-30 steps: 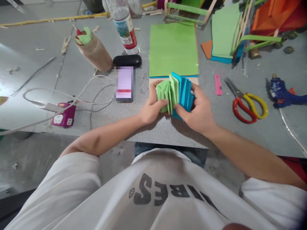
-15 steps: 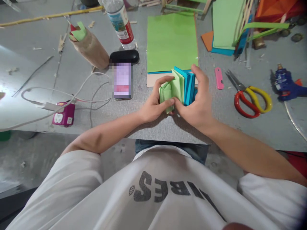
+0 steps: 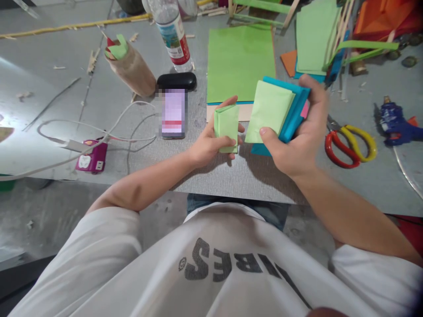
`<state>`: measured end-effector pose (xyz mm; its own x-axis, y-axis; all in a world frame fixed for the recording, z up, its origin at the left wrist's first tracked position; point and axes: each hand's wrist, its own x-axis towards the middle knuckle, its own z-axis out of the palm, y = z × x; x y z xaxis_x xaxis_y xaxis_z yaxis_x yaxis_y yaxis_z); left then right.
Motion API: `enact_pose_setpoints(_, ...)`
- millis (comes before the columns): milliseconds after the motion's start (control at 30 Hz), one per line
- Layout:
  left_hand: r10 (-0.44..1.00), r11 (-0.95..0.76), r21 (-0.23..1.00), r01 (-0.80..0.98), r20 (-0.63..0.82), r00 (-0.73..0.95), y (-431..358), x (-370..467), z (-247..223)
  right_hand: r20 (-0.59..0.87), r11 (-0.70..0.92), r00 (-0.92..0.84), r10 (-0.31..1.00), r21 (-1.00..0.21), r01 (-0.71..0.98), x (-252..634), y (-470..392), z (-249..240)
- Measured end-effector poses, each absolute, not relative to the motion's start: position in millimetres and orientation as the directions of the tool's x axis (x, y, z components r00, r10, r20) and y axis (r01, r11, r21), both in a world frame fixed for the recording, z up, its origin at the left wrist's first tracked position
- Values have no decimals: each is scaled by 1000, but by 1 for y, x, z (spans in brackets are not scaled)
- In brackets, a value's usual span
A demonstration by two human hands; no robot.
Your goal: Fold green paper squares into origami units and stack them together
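Observation:
My left hand (image 3: 209,143) is closed round a small stack of folded light green paper (image 3: 227,125), its thumb across the front. In my right hand (image 3: 299,141) is a thicker bundle: light green folded paper (image 3: 271,110) lies on top of blue folded paper (image 3: 293,125). The right thumb presses on the green face while the fingers wrap round the far edge. A narrow gap separates the two stacks. Behind them a bright green sheet (image 3: 241,61) lies flat on the table, over blue and pale sheets. The pink cutter (image 3: 304,110) is mostly hidden by my right hand.
Scissors (image 3: 350,143) and a blue glue gun (image 3: 395,119) lie on the right. To the left are a phone (image 3: 173,112), a black case (image 3: 176,81), a water bottle (image 3: 173,37), a brown holder (image 3: 134,72) and a purple adapter (image 3: 91,156) with cables. More paper (image 3: 315,37) sits behind.
The papers that were together between both hands are now two separate stacks. My right hand has moved right with the green and blue bundle; my left hand stays nearly in place.

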<state>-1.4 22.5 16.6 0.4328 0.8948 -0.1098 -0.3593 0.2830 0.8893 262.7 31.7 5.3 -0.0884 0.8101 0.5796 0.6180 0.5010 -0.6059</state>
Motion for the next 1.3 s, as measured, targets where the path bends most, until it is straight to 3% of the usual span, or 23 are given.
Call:
enact_pose_setpoints(267, 877, 319, 876, -360, -130, 462, 21, -2, 16, 600, 565, -160, 784, -581, 586, 257, 21, 11)
enact_pose_setpoints(500, 885, 232, 922, -309, -68, 461, 19, -3, 5, 463, 471, -179, 868, -657, 589, 244, 13, 13)
enact_pose_setpoints(667, 891, 203, 929, -310, -44, 452, 20, -4, 0, 513, 518, -185, 838, -642, 565, 242, 13, 7)
enact_pose_setpoints(900, 840, 330, 892, -308, -128, 527, 21, -4, 7, 596, 601, -213, 774, -586, 544, 238, 6, 7)
enact_pose_setpoints(1167, 806, 342, 897, -280, -127, 578, 21, -5, 11, 365, 462, -288, 886, -623, 631, 236, -4, 21)
enact_pose_setpoints(1300, 831, 316, 902, -294, -114, 545, 20, -3, 10, 488, 538, -263, 832, -596, 596, 237, -4, 19)
